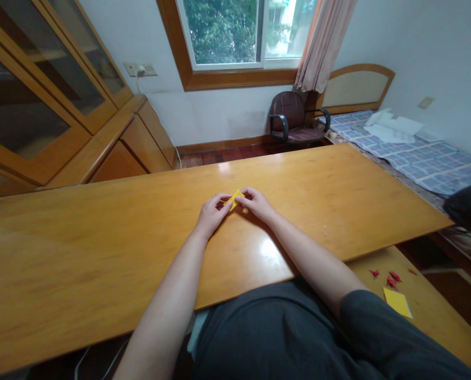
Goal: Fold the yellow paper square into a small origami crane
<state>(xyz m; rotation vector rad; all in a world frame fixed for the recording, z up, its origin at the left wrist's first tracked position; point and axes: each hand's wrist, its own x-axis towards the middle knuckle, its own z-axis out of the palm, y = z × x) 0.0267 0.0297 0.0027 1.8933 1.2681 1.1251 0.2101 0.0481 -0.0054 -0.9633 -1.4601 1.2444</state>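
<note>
A small folded piece of yellow paper lies on the wooden table, near its middle. My left hand pinches its left side with curled fingers. My right hand pinches its right side in the same way. Both forearms stretch forward over the table from my lap. Most of the paper is hidden between the fingertips.
A lower wooden bench at my right carries a flat yellow paper sheet and several small red paper pieces. Wooden cabinets line the left wall. A dark chair and a bed stand beyond the table.
</note>
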